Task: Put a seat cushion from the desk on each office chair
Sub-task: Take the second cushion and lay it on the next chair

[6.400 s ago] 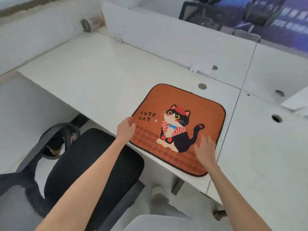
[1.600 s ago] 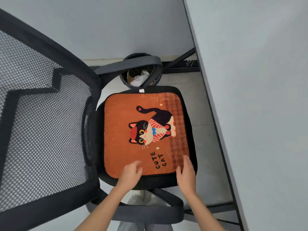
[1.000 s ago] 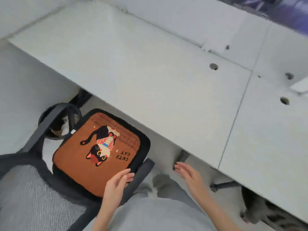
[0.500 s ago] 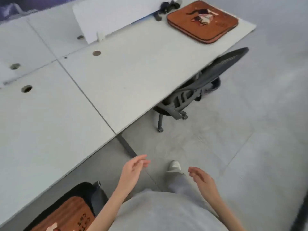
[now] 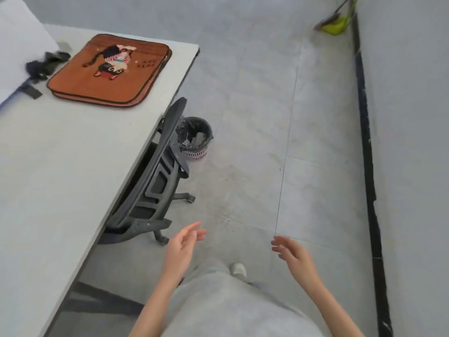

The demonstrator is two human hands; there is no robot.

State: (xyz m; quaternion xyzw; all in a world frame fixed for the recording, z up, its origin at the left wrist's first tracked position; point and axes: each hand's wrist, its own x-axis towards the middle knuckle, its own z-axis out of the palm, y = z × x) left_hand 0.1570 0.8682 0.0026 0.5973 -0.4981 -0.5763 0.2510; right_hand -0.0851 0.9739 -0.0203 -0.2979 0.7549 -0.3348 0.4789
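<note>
head view / left grip (image 5: pixel 181 249): fingers spread and loose, holding nothing, hanging over the floor (image 5: pixel 255 154) just past the tabletop (image 5: pixel 60 178) edge.
head view / right grip (image 5: pixel 295 255): also splayed apart and empty, level with the left one, body between them.
why empty: my read is this is transit between cushions, both hands free to take the next one two-handed.
seat cushions (image 5: pixel 110 70): far ahead and to the left of the left grip, at the tabletop's end corner. Edges show more than one layer, so likely a stack; count unclear.
why there: stack sits right above the office chair (image 5: pixel 153 181), short carry once the chair is out.
office chair: ahead-left of the left grip, much nearer than the cushions, backrest against the tabletop edge, seat pushed under it.
hidden: chair seat is fully under the tabletop, can't tell if it is bare. Probably needs pulling out first.
waste bin (image 5: pixel 195 138): beyond the chair, on the floor, partly covered by the backrest.
hard to make out: dark clutter (image 5: pixel 45 65) left of the cushions, blurred, unidentifiable. Cushion print blurred too. Green thing (image 5: pixel 336 23) far ahead of the right grip, cut off at top.
</note>
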